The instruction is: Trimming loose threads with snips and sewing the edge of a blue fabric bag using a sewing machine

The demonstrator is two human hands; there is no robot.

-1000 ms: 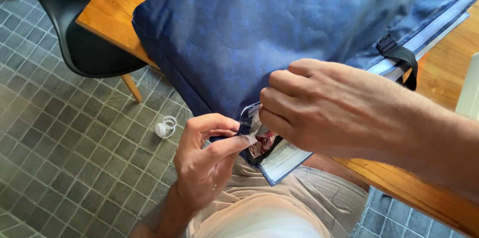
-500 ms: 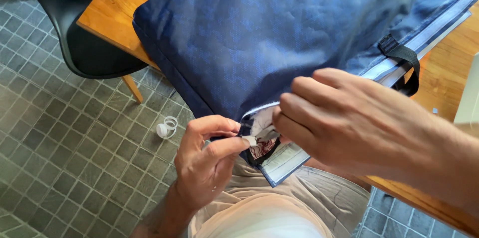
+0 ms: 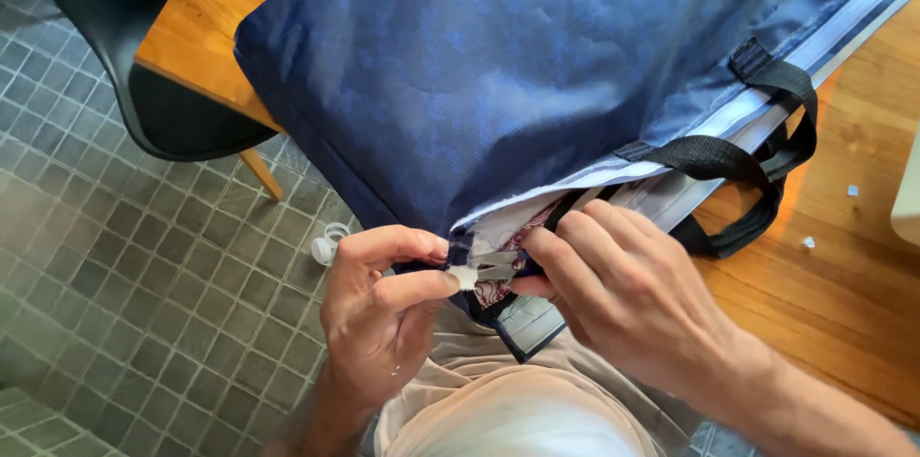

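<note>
A large dark blue fabric bag [image 3: 537, 83] with black webbing handles [image 3: 757, 155] lies on a wooden table, one corner hanging over the edge above my lap. My left hand [image 3: 379, 308] pinches a small pale zipper pull [image 3: 467, 275] at that corner between thumb and forefinger. My right hand [image 3: 623, 304] grips the bag's edge just right of the pull, fingers curled over the white zipper tape and a patterned lining showing in the gap.
The wooden table [image 3: 843, 294] has a few small white specks on it. A black chair [image 3: 144, 55] with a wooden leg stands at the left on grey tiled floor [image 3: 115, 304]. A small white ring-shaped object [image 3: 331, 241] lies on the tiles.
My right hand has slid right and down along the bag's edge. The corner now gapes, showing the lining. My left hand keeps its pinch on the pull.
</note>
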